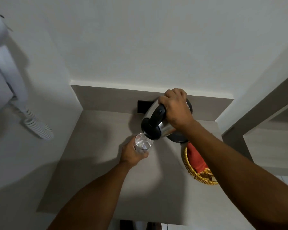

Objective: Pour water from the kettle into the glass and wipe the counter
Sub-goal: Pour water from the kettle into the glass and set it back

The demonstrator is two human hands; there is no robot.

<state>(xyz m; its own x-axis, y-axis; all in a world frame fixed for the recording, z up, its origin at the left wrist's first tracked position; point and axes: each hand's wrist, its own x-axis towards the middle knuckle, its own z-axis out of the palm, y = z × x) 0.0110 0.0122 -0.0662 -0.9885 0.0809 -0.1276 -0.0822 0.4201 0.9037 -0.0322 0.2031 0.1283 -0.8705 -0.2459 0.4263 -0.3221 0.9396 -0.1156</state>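
Pouring step in hand. Right hand (176, 110), centre-right of frame, is clenched around the handle of the kettle (158, 123). The steel body is tipped down and to the left, its black lid end over the mouth of the glass (142, 144). Left hand (133, 153), just below centre, is wrapped around the glass and holds it at or just above the counter (93, 146); cannot tell whether its base touches. Some water seems to lie in the bottom of the glass; the stream itself is too fine to make out.

Lower right: a wicker basket (196, 175) with an orange-red cloth (196, 156) inside, partly under the right forearm. Kettle base partly hidden beneath the kettle.

Judgement: wiping not yet begun. Next move calls for a steady tilt, spout kept over the rim, then levelling the kettle and setting it on its base before reaching for the cloth.
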